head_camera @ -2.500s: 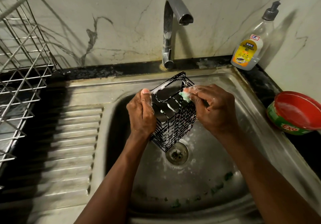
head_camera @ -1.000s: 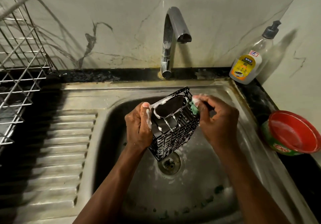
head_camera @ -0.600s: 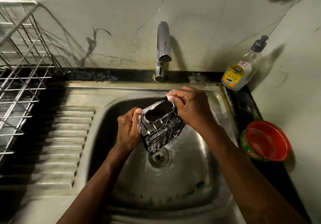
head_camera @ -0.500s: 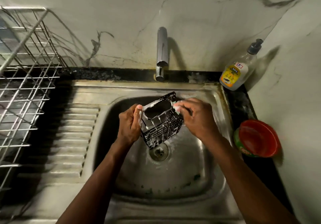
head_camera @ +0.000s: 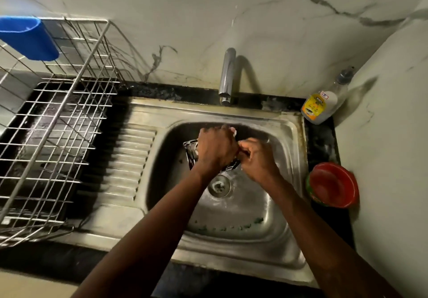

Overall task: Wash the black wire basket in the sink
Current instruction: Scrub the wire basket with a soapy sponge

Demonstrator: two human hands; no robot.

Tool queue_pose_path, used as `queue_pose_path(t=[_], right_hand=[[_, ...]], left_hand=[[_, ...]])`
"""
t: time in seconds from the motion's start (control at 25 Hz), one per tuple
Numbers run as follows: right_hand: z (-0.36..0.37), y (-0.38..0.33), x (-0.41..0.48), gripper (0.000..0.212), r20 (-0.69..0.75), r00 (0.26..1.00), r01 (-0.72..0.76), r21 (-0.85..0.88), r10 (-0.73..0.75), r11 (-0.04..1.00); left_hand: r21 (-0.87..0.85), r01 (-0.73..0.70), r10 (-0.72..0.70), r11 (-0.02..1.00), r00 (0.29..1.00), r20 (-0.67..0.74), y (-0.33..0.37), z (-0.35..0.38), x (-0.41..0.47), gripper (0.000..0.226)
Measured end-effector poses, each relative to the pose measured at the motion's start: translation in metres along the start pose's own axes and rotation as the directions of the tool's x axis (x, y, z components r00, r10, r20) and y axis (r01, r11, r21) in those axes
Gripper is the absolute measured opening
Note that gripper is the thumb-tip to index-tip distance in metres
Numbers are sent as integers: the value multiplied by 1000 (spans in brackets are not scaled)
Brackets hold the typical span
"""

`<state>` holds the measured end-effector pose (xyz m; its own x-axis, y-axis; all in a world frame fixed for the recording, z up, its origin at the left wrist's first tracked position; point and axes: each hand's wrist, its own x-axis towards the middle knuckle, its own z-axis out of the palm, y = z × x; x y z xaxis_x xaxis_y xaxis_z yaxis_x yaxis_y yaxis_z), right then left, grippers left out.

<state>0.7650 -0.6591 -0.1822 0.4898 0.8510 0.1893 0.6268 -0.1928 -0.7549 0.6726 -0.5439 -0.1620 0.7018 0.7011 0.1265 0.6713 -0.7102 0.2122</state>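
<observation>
Two hands now meet over the black wire basket [head_camera: 191, 152], held low in the stainless steel sink [head_camera: 289, 135] just above the round drain [head_camera: 218, 185]. Change from half a second ago: left hand [head_camera: 216, 149] went from gripping the basket's left side to wrapping over its top. The mouth no longer faces the camera, only a left edge and a lower right corner of wire show. Right hand [head_camera: 259, 159] has its fingers curled tight against the basket's right side. The green scrub pad seen before is out of sight, can't tell if it's pinched there or the hand grips wire. Reads as turning the basket to reach another face, so scrubbing stage, not rinse: no water from the chrome tap [head_camera: 228, 73]. View pulled back too, bringing in a steel wire dish rack [head_camera: 69, 112] with a blue plastic cup [head_camera: 27, 37]

Writing: clear pump bottle [head_camera: 324, 103], yellow label, looks like "GEL", rest too small; white sticker with red marks, unreadable. Red plastic tub [head_camera: 332, 183], green side band, text not legible
</observation>
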Motion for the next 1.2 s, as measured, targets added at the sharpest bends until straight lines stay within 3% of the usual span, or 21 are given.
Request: queue_pose_path(t=[0.12,0.24,0.28,0.36,0.4,0.44,0.52,0.64,0.76,0.88,1.04,1.12,1.2], right_hand=[[-6,3,-2,13,-113,990,-78,84,87,993],[0,-7,8,12,-270,951,-137,63,149,989],[7,-11,14,14,-297,940,-163,46,169,986],[25,-18,22,18,-307,933,-196,10,189,981],[38,-20,23,20,-287,940,-195,-16,182,981],[51,-25,24,21,-248,956,-175,-45,159,984],[81,-31,22,24,-116,982,-159,-72,150,985],[112,-31,9,26,119,970,-212,-23,213,977],[126,-28,9,23,246,950,-160,-140,191,977],[113,-19,22,29,199,950,-192,-245,243,950],[61,27,34,30,-234,874,-486,-424,426,764],[75,13,33,26,-136,911,-405,-470,389,784],[118,-20,22,23,125,949,-221,-396,291,892]], left_hand=[[-198,158,-150,967,987,54,0,-2,11,59],[-428,190,-179,883,982,67,-16,-1,15,57],[-555,232,-226,798,971,81,-23,1,14,53],[-771,353,-360,530,917,172,-37,14,7,49],[-821,392,-390,414,892,229,-45,25,2,47],[-838,409,-401,361,880,256,-50,34,-5,44],[-817,458,-434,350,852,292,-61,55,-19,41],[-729,596,-547,338,754,363,-86,80,-33,37],[-682,655,-577,326,709,405,-105,101,-34,49],[-699,675,-609,235,663,435,-103,84,-19,48],[-715,670,-606,201,658,446,-103,78,-14,40],[-730,653,-605,200,669,433,-100,74,-18,41],[-731,653,-605,197,668,433,-95,76,-21,38]])
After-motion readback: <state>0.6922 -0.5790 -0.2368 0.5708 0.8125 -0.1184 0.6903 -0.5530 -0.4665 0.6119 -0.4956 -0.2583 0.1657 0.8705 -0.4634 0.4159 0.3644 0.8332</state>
